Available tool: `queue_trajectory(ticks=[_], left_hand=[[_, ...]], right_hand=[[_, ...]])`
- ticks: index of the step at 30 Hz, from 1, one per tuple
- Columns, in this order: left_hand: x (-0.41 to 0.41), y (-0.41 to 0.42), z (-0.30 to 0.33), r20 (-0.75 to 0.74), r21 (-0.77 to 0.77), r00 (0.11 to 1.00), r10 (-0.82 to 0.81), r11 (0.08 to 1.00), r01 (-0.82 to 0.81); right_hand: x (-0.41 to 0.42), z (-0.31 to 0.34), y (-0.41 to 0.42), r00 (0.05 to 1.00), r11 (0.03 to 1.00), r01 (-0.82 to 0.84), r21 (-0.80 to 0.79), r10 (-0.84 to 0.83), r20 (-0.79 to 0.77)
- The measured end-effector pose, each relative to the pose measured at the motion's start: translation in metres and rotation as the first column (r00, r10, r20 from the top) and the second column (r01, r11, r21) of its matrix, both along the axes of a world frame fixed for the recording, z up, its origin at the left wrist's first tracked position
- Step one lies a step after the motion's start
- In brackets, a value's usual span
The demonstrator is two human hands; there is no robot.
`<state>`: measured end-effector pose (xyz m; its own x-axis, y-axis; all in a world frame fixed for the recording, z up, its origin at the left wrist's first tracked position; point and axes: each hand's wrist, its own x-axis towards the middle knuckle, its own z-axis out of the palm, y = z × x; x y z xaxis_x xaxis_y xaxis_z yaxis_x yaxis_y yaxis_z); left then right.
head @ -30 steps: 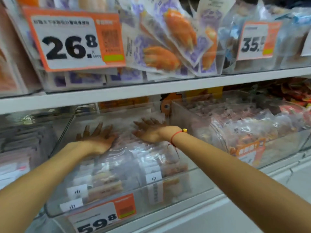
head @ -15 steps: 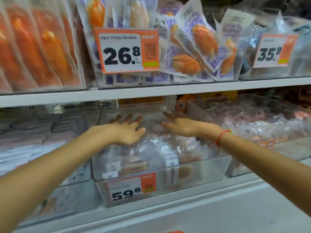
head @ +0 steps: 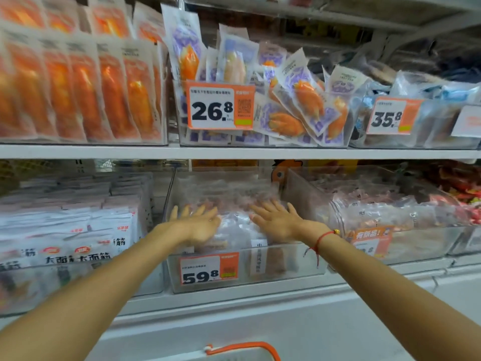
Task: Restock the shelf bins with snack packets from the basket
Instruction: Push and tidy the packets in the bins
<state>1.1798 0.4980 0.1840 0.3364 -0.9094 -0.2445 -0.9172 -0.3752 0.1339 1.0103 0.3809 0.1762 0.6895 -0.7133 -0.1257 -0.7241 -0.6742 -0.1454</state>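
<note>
A clear plastic shelf bin [head: 307, 261] with a 59.8 price tag stands on the lower shelf, filled with clear snack packets [head: 236, 230]. Both hands reach into it from the front. My left hand [head: 197, 222] lies flat on the left side of the packets, fingers straight and spread. My right hand [head: 276, 220], with a red string bracelet on the wrist, lies flat on the right side, fingers straight. Neither hand holds a packet. The orange rim of the basket [head: 242, 347] shows at the bottom edge; its contents are hidden.
A bin of white packets [head: 70, 230] stands to the left, and another clear bin [head: 390, 217] of packets to the right. The upper shelf [head: 234, 152] carries orange packets [head: 86, 92], purple packets [head: 294, 105] behind a 26.8 tag, and a 35.8 bin [head: 416, 121].
The view has pulled back and tilted up, bringing the upper shelf and basket rim into sight. Both hands stay flat on the packets in the bin, now slightly farther apart.
</note>
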Motion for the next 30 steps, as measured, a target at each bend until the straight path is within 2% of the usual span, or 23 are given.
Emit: queue_trajectory(ticks=[3, 5, 7, 9, 12, 14, 16, 18, 20, 21, 23, 25, 26, 28, 30], left_hand=[[-0.002, 0.016, 0.006, 0.040, -0.114, 0.998, -0.038, 0.993, 0.042], [0.001, 0.024, -0.001, 0.064, -0.054, 0.992, -0.109, 0.992, 0.112], [-0.003, 0.029, -0.012, 0.050, -0.003, 0.993, -0.109, 0.994, 0.109], [-0.010, 0.032, -0.020, 0.076, -0.021, 0.995, -0.069, 0.997, 0.071], [-0.017, 0.029, -0.022, 0.127, 0.006, 0.990, -0.067, 0.998, 0.067], [-0.017, 0.026, -0.019, 0.099, 0.024, 0.994, -0.048, 0.999, 0.046], [-0.019, 0.031, -0.015, 0.064, -0.036, 0.996, -0.064, 0.997, 0.066], [-0.019, 0.046, -0.010, 0.011, -0.205, 0.990, -0.138, 0.969, 0.137], [-0.010, 0.072, -0.004, 0.048, -0.431, 0.967, -0.252, 0.868, 0.248], [-0.001, 0.088, -0.002, 0.097, -0.532, 0.958, -0.269, 0.800, 0.278], [0.026, 0.123, 0.001, 0.180, -0.679, 0.968, -0.175, 0.690, 0.251], [0.060, 0.159, 0.002, 0.223, -0.746, 0.974, -0.026, 0.639, 0.187], [0.078, 0.176, 0.003, 0.229, -0.745, 0.973, 0.041, 0.651, 0.148], [0.115, 0.205, 0.004, 0.225, -0.677, 0.962, 0.154, 0.734, 0.041], [0.145, 0.228, 0.008, 0.242, -0.559, 0.949, 0.203, 0.829, -0.035]], right_hand=[[-0.012, 0.005, 0.023, 0.993, 0.995, 0.000, -0.099, 0.011, 0.114], [-0.013, 0.001, 0.036, 0.998, 0.993, -0.035, -0.114, 0.039, 0.038], [-0.008, -0.004, 0.041, 0.999, 0.999, -0.038, -0.037, 0.037, -0.026], [0.000, -0.010, 0.035, 0.998, 0.999, -0.022, 0.036, 0.024, -0.050], [0.007, -0.015, 0.023, 0.994, 0.996, -0.018, 0.084, 0.026, -0.103], [0.007, -0.016, 0.021, 0.994, 0.994, -0.015, 0.112, 0.027, -0.106], [0.002, -0.014, 0.027, 1.000, 0.996, -0.007, 0.091, 0.008, -0.010], [-0.004, -0.011, 0.037, 0.966, 0.999, 0.027, 0.028, -0.034, 0.257], [-0.004, -0.007, 0.054, 0.862, 0.996, 0.039, -0.085, 0.010, 0.506], [0.000, -0.003, 0.067, 0.827, 0.987, 0.018, -0.162, 0.077, 0.557], [0.021, 0.005, 0.098, 0.769, 0.954, -0.068, -0.293, 0.237, 0.594], [0.055, 0.012, 0.134, 0.704, 0.932, -0.177, -0.318, 0.345, 0.621], [0.075, 0.014, 0.152, 0.682, 0.924, -0.230, -0.306, 0.378, 0.626], [0.113, 0.016, 0.182, 0.670, 0.916, -0.312, -0.253, 0.401, 0.625], [0.144, 0.019, 0.198, 0.722, 0.912, -0.329, -0.247, 0.411, 0.557]])
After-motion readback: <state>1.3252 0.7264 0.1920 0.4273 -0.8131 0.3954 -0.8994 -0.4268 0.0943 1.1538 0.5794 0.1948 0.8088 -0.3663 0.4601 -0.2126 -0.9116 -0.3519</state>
